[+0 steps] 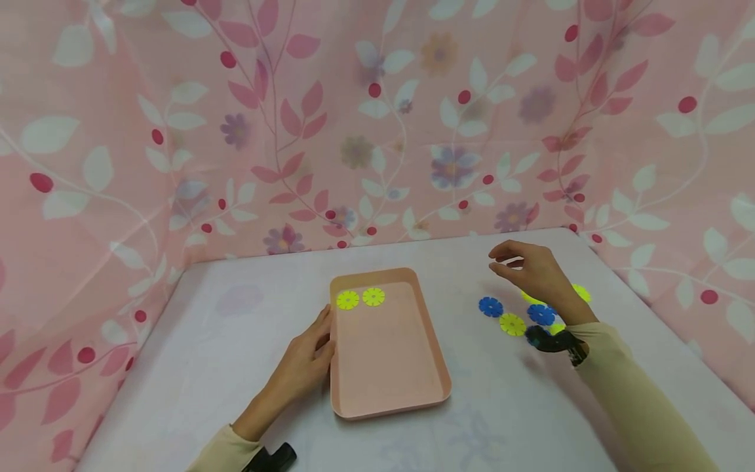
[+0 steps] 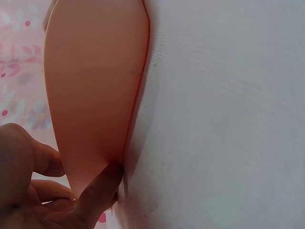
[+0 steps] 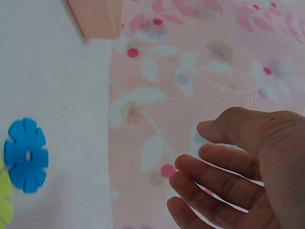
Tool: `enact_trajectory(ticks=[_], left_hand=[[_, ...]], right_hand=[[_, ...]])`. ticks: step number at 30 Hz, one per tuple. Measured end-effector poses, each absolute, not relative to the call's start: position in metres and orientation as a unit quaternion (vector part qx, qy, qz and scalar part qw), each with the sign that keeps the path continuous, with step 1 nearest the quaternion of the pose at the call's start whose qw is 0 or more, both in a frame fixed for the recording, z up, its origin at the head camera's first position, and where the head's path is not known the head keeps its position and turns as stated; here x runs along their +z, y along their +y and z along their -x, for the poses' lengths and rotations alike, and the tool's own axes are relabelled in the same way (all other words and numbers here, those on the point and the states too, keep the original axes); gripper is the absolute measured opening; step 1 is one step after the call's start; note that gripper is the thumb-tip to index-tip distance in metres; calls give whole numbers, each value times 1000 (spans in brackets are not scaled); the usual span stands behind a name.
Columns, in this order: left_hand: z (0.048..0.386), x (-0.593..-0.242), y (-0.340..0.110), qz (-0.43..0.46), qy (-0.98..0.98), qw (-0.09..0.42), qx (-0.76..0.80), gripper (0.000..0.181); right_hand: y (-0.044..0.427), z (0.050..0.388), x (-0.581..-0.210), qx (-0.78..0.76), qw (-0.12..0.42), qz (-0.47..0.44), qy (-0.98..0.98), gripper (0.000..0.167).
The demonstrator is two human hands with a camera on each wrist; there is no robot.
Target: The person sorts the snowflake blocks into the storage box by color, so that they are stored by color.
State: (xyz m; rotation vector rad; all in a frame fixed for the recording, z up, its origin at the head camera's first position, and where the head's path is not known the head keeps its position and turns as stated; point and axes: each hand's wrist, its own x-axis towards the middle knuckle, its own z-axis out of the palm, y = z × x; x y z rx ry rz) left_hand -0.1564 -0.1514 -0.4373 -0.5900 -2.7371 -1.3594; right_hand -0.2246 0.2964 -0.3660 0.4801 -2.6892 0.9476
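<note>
A pink tray lies at the middle of the white table, with two yellow flower-shaped discs side by side at its far left corner. My left hand touches the tray's left side; close up in the left wrist view, fingers rest against the outer wall. Raised above the right of the table, my right hand has loosely bent, parted fingers and holds nothing. Below and around it lie yellow discs and blue discs, some partly hidden by the hand and wrist.
A blue disc and part of a yellow one show in the right wrist view, and a corner of the tray above. Pink floral cloth hangs behind and beside the white table.
</note>
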Motion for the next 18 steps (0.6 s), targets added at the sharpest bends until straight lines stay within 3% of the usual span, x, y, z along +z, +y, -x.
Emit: enact_trajectory(ticks=[18], left_hand=[[155, -437, -151, 192, -878, 26, -437, 61]], right_hand=[[346, 219, -381, 288, 136, -106, -942, 21]])
